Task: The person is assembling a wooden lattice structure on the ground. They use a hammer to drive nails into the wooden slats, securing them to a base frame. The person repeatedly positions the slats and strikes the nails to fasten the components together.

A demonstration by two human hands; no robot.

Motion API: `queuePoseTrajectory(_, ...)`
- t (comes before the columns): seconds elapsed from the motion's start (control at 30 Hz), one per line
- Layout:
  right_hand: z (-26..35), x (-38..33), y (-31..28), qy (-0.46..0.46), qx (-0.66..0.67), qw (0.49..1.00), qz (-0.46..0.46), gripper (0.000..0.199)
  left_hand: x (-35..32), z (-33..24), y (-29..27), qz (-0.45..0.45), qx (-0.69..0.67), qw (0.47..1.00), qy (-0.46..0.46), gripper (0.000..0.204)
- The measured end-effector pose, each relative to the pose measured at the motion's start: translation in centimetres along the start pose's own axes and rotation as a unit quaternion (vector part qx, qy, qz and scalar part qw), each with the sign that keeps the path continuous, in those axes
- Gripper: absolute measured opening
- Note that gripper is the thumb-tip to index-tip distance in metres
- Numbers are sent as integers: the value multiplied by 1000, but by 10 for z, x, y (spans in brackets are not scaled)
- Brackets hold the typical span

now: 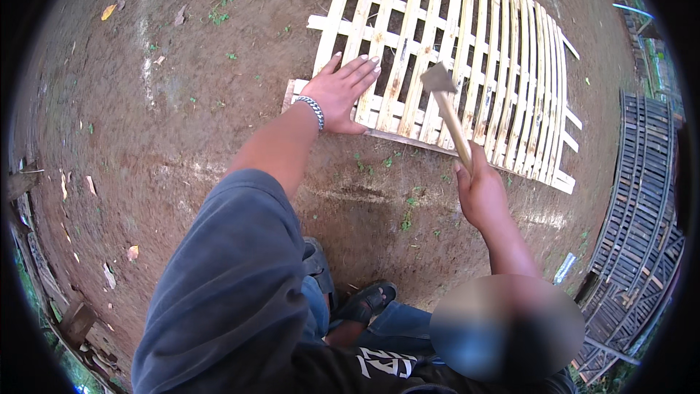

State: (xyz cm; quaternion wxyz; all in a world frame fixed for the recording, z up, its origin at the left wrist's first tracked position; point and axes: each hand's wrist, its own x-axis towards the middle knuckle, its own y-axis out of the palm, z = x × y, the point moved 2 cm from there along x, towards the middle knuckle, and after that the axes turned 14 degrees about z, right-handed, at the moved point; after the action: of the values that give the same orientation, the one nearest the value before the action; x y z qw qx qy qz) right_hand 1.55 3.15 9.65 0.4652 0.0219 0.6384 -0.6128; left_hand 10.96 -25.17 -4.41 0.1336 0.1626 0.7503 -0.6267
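Pale, raw wooden slatted panel [418,49] flat on the ground, far side of scene, centre to right. Its far edge runs out of view; near edge faces the person. Cross-rail ends jut past the outermost slats, left and right.

Left hand [341,98], wearing a silver chain bracelet [313,111], is flat on the panel's near left corner, fingers spread, grasping nothing; thumb by the near edge. Right hand [481,186] has fingers clenched round a hammer with light wooden handle and blocky dull metal head [452,118], just right of centre. Head is over the slats in view; can't tell the gap.

Open room: wide dirt stretch left of the panel, another strip between near edge and the dark shoes [368,303], narrower strip to the right.

Surface: packed brown dirt ground [182,87], whitish streaks, small green weeds [408,219], scattered dry leaves [108,12] mostly left. Outdoors; dark slatted racks [633,182] at far right, greenery [667,73] behind.
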Motion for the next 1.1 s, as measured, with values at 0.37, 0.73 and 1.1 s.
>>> queuePoseTrajectory(0.37,-48,-1,89,43,5,995,95,45,4,-4,-1,8,6,1000,-3,116)
queuePoseTrajectory(0.73,-57,-4,121,-37,218,966,-135,34,3,-8,-2,18,20,1000,-14,117)
queuePoseTrajectory(1.1,-59,-22,115,82,189,978,12,42,-6,-18,-3,88,43,995,-36,129)
